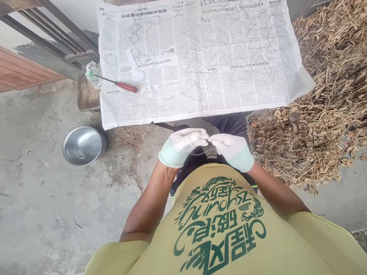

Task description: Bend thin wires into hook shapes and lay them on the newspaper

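Observation:
My left hand (187, 140) and my right hand (231, 147) wear white gloves with pale green cuffs. They meet fingertip to fingertip in front of my shirt, just below the newspaper's near edge. Both are closed in a pinch on a thin wire (200, 154), which sags in a curve beneath the fingers. The part right at the fingertips is too small to make out. Beyond the hands, the newspaper (160, 105) bears many thin bent wires (229, 42), several of them zigzag. A looped tangle of wire (136, 32) lies at its upper left.
A red-handled screwdriver (126, 86) and a white flat tool with a round end (134, 65) lie on the newspaper. A crumpled plastic bag (93, 74) sits on a wooden block (86, 95). On the floor are a metal bowl (83, 146) and dry leaves and stalks (298, 149).

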{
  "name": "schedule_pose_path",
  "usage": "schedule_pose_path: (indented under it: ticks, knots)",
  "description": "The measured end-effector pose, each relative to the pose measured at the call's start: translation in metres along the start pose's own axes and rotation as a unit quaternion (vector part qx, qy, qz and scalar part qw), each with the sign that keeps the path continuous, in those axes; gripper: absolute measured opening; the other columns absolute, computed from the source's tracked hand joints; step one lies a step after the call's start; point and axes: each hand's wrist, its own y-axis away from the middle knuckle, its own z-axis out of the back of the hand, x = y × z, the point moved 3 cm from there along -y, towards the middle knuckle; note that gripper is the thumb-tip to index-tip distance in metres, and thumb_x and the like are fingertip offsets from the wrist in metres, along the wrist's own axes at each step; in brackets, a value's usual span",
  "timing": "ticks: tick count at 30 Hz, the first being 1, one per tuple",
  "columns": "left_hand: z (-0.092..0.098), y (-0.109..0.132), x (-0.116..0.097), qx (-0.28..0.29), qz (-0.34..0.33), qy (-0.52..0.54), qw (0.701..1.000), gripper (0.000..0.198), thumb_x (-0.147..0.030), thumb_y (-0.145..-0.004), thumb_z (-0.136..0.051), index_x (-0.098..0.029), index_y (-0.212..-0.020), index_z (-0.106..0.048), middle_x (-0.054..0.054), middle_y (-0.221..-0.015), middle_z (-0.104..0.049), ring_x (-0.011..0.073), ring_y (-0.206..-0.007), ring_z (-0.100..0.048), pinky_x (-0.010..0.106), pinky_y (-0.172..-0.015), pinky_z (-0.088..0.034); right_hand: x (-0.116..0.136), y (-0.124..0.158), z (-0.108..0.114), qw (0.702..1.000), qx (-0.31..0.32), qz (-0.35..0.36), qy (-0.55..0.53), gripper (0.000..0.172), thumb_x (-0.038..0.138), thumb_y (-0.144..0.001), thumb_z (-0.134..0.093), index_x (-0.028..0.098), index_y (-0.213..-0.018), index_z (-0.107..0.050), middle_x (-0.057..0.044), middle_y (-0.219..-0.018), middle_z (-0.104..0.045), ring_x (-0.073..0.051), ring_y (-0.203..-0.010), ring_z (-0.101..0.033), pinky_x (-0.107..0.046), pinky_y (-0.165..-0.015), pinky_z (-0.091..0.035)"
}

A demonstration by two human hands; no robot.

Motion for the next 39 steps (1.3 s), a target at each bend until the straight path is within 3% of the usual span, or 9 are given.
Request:
schedule_pose_path:
  ticks: [10,15,18,21,25,28,30,35,39]
  knots:
    - [0.001,-0.003,-0.004,-0.003,0.014,-0.044,0.999,0.034,-0.047,-0.071,-0.09,-0.015,-0.077,-0.08,0.01,-0.079,-0.079,0.0214,-0.071,-0.076,0.036,-0.079,-0.064,-0.001,0.002,-0.002,0.999,0.021,0.031,0.004,0.032,0.032,-0.101,-0.053,0.027,-0.108,-0.084,0.0,-0.098,-0.083,-0.021,-0.09,-0.078,-0.034,-0.094,-0.06]
    - [0.011,0.003,-0.012,-0.073,-0.076,-0.194,0.975,0.06,-0.062,-0.081,-0.08,-0.016,-0.12,-0.077,0.014,-0.112,-0.08,0.0244,-0.092,-0.078,0.042,-0.095,-0.06,-0.003,0.0,0.001,1.0,-0.009,0.003,0.003,0.031,0.031,-0.1,-0.054,0.026,-0.105,-0.085,0.0,-0.088,-0.082,-0.021,-0.087,-0.078,-0.035,-0.096,-0.06]
    - [0.015,0.017,-0.019,-0.095,-0.166,-0.322,0.927,0.066,-0.063,-0.087,-0.073,-0.02,-0.137,-0.068,0.012,-0.125,-0.076,0.0245,-0.104,-0.075,0.042,-0.104,-0.056,-0.005,-0.002,0.004,1.0,-0.025,-0.008,0.007,0.031,0.033,-0.099,-0.055,0.026,-0.105,-0.084,0.001,-0.076,-0.079,-0.021,-0.079,-0.077,-0.036,-0.094,-0.061]
    - [0.014,0.032,-0.026,-0.083,-0.247,-0.454,0.852,0.057,-0.052,-0.089,-0.076,-0.026,-0.139,-0.067,0.008,-0.125,-0.075,0.0233,-0.106,-0.073,0.039,-0.105,-0.055,-0.007,-0.005,0.007,0.999,-0.037,-0.014,0.013,0.03,0.034,-0.099,-0.055,0.027,-0.105,-0.084,0.001,-0.075,-0.078,-0.021,-0.077,-0.077,-0.036,-0.093,-0.061]
    - [0.007,0.036,-0.029,0.025,-0.283,-0.635,0.718,0.025,-0.037,-0.097,-0.065,-0.026,-0.116,-0.077,0.006,-0.107,-0.077,0.0231,-0.095,-0.073,0.036,-0.091,-0.057,-0.008,-0.008,0.007,0.999,-0.033,-0.024,0.001,0.03,0.034,-0.099,-0.055,0.026,-0.105,-0.083,0.001,-0.077,-0.079,-0.02,-0.076,-0.076,-0.034,-0.089,-0.061]
    - [0.005,0.027,-0.025,0.09,-0.285,-0.699,0.65,0.028,-0.031,-0.103,-0.053,-0.023,-0.095,-0.078,0.008,-0.096,-0.076,0.0238,-0.087,-0.072,0.039,-0.086,-0.056,-0.007,-0.008,0.004,0.999,-0.027,-0.021,-0.008,0.031,0.035,-0.098,-0.055,0.026,-0.105,-0.084,0.001,-0.075,-0.078,-0.02,-0.075,-0.075,-0.034,-0.089,-0.06]
    - [0.009,0.022,-0.021,0.085,-0.301,-0.698,0.644,0.031,-0.031,-0.104,-0.051,-0.023,-0.09,-0.078,0.009,-0.098,-0.077,0.0248,-0.089,-0.073,0.042,-0.089,-0.057,-0.007,-0.008,0.003,1.0,-0.024,-0.017,-0.009,0.031,0.036,-0.098,-0.055,0.026,-0.105,-0.084,0.001,-0.072,-0.077,-0.02,-0.074,-0.075,-0.035,-0.089,-0.06]
    - [0.024,0.019,-0.005,0.067,-0.32,-0.66,0.677,0.026,-0.028,-0.1,-0.055,-0.026,-0.098,-0.08,0.007,-0.105,-0.08,0.0265,-0.108,-0.074,0.045,-0.103,-0.057,-0.009,-0.009,0.002,0.999,-0.026,-0.024,-0.02,0.03,0.036,-0.097,-0.056,0.026,-0.102,-0.083,0.002,-0.069,-0.075,-0.019,-0.067,-0.072,-0.034,-0.083,-0.061]
    - [0.032,0.021,0.007,0.039,-0.329,-0.665,0.67,0.029,-0.024,-0.099,-0.053,-0.027,-0.106,-0.081,0.007,-0.11,-0.081,0.0281,-0.122,-0.071,0.046,-0.104,-0.06,-0.008,-0.011,0.002,0.999,-0.026,-0.021,-0.032,0.028,0.035,-0.096,-0.057,0.025,-0.1,-0.083,0.002,-0.067,-0.074,-0.019,-0.065,-0.071,-0.034,-0.08,-0.062]
